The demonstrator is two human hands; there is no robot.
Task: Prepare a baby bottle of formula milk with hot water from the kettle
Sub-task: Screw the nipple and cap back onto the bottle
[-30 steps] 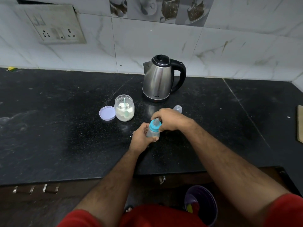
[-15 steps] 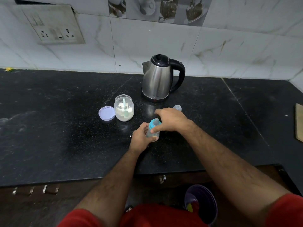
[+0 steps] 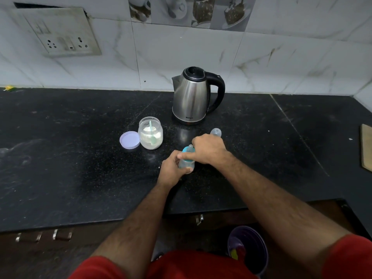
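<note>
Now, step in hand: the blue collar with its teat is being turned on the baby bottle (image 3: pixel 186 164); whether on or off, I cannot tell.
Left hand (image 3: pixel 171 168): closed around the bottle's body, holding it upright on the counter (image 3: pixel 80 168).
Right hand (image 3: pixel 209 149): fingers closed on the collar from above.
Bottle's place: near the counter's front edge, in front of the kettle (image 3: pixel 193 97).
Powder jar (image 3: pixel 150 132): open, a scoop standing inside, its lid (image 3: pixel 129 139) lying just beside it on the left.
Clear cap (image 3: pixel 215 132): just behind the right hand.
Next move: probably a firm twist while the body is kept from spinning.
Room: wide bare counter to the left and right; the kettle's handle faces right, free to reach.
</note>
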